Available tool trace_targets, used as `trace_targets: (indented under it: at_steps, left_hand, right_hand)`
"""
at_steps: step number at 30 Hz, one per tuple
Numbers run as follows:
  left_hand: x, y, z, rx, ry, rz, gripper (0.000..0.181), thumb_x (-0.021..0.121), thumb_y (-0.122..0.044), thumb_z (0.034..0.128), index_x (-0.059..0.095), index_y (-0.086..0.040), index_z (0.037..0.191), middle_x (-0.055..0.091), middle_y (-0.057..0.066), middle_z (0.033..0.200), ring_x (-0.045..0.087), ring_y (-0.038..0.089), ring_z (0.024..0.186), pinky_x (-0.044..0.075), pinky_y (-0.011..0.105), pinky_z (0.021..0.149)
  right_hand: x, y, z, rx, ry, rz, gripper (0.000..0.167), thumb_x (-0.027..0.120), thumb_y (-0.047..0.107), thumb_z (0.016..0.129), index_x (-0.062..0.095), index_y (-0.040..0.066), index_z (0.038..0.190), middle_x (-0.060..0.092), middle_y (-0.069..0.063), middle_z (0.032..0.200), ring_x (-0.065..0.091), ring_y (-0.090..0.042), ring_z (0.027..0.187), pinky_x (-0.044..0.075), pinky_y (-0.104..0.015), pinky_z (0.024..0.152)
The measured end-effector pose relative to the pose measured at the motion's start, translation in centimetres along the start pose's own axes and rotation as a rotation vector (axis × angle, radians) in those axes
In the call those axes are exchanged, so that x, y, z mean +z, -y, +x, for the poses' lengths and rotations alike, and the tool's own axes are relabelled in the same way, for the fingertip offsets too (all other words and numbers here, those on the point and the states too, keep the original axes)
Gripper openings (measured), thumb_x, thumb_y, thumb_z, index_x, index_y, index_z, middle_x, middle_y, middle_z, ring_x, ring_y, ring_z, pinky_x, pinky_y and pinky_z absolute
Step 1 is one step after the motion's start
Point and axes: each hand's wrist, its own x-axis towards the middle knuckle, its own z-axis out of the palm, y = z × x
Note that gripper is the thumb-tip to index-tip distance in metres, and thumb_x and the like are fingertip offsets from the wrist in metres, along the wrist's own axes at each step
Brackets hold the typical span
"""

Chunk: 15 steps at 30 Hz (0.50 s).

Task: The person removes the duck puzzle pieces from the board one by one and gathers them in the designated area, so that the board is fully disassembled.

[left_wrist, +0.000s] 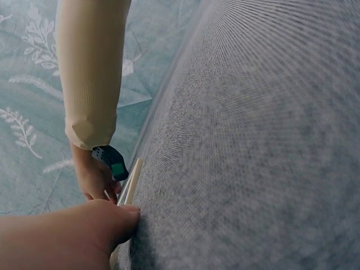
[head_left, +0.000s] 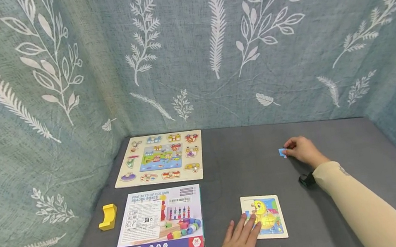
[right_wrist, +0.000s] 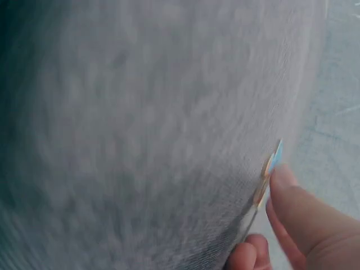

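Between the thumb and fingers of my right hand (head_left: 302, 151) is a small light-blue puzzle piece (head_left: 282, 152), pinched at its edge just over the grey table. The right wrist view shows the same puzzle piece (right_wrist: 272, 163) nearly edge-on by the thumb. Nearer to me lies a square wooden jigsaw puzzle (head_left: 284, 229) with a yellow cartoon animal. My left hand (head_left: 238, 243) rests with extended fingers across its lower left part, hiding that corner. In the left wrist view the thumb of the left hand (left_wrist: 84, 225) lies by the board's pale edge.
Left of the puzzle lies a boxed bead set (head_left: 158, 224). Behind it is a larger wooden peg puzzle board (head_left: 157, 160) with several picture pieces. A yellow curved block (head_left: 108, 217) sits at the table's left side. Patterned cloth (head_left: 188, 49) hangs around the grey table (head_left: 240, 159).
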Motion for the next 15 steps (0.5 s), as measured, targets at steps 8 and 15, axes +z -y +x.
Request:
trace_targets:
  at_steps: [8, 15]
  left_hand:
    - [-0.2, -0.2, 0.0, -0.014, 0.029, -0.023, 0.064, 0.064, -0.053, 0.0982, 0.055, -0.017, 0.150, 0.044, 0.000, 0.163, 0.039, 0.022, 0.150, 0.041, 0.047, 0.115]
    - [-0.5, -0.1, 0.0, -0.018, 0.022, -0.029, 0.065, 0.068, -0.052, 0.0965, 0.055, -0.017, 0.150, 0.044, -0.001, 0.163, 0.038, 0.021, 0.151, 0.040, 0.047, 0.115]
  right_hand:
    - [-0.7, 3.5, -1.7, -0.110, -0.241, -0.078, 0.010, 0.074, 0.011, 0.097, 0.076, 0.002, 0.102, 0.061, -0.012, 0.096, 0.064, -0.033, 0.087, 0.053, -0.050, 0.073]
    - [0.3, 6.4, -3.4, -0.208, -0.182, 0.036, 0.006, 0.075, 0.008, 0.097, 0.078, 0.004, 0.100, 0.070, -0.004, 0.085, 0.061, -0.019, 0.073, 0.049, -0.035, 0.063]
